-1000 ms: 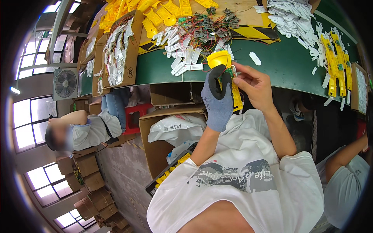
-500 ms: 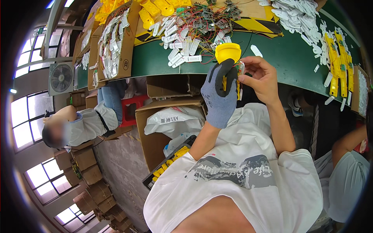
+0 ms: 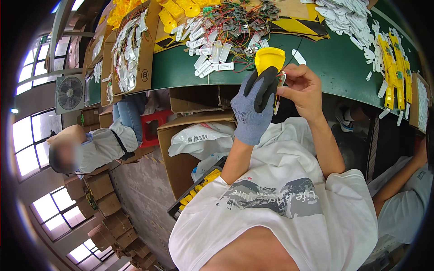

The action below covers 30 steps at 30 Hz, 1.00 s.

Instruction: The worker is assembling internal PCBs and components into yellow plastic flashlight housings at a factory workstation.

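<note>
Left hand: one, gloved grey; fingers curled tight round the yellow part.
Yellow part: one, above the table's near edge; long axis 12-to-6, broad end toward 12.
Right hand: one, bare; fingers pinched on the part's 3 o'clock side.

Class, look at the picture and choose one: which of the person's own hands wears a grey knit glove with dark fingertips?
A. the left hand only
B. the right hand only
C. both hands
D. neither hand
A: the left hand is gloved and grips the yellow plastic part, while the right hand beside it is bare.
</note>
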Each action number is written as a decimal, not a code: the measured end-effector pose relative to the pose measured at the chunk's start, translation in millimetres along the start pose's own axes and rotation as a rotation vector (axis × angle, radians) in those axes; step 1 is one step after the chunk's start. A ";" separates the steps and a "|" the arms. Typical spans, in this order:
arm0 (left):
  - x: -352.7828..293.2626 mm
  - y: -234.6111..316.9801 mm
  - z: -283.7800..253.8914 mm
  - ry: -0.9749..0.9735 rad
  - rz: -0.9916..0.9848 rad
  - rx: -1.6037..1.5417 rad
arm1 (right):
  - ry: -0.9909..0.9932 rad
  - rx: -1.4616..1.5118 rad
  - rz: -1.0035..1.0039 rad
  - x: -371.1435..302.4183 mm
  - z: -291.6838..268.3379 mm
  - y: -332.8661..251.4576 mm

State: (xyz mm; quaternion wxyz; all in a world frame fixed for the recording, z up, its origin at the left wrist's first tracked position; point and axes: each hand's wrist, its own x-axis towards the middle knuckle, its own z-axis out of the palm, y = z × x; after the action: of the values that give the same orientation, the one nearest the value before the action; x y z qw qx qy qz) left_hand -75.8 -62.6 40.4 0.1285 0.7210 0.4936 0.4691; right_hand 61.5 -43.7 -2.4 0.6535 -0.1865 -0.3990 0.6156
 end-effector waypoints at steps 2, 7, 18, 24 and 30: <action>0.9 -1.8 -1.3 -0.031 -0.006 0.009 | 0.036 -0.014 0.023 -0.5 0.0 1.1; 4.9 -7.4 -3.8 -0.053 0.035 -0.034 | 0.109 -0.069 0.123 -4.2 7.2 -2.0; -2.0 -4.6 11.6 0.029 -0.218 -0.149 | 0.031 -0.328 -0.030 -3.8 10.0 -4.0; 1.4 -6.7 10.3 0.049 -0.168 -0.089 | 0.118 -0.233 0.073 -3.9 20.4 -5.3; -2.9 -20.8 14.2 0.062 -0.194 -0.206 | 0.111 -0.172 0.064 -2.2 15.7 -0.2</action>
State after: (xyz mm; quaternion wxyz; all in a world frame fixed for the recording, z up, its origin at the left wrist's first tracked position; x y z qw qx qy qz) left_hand -76.9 -51.2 17.8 0.2314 0.6381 0.5137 0.5248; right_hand 50.0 -49.7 6.6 0.6360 -0.2885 -0.4073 0.5885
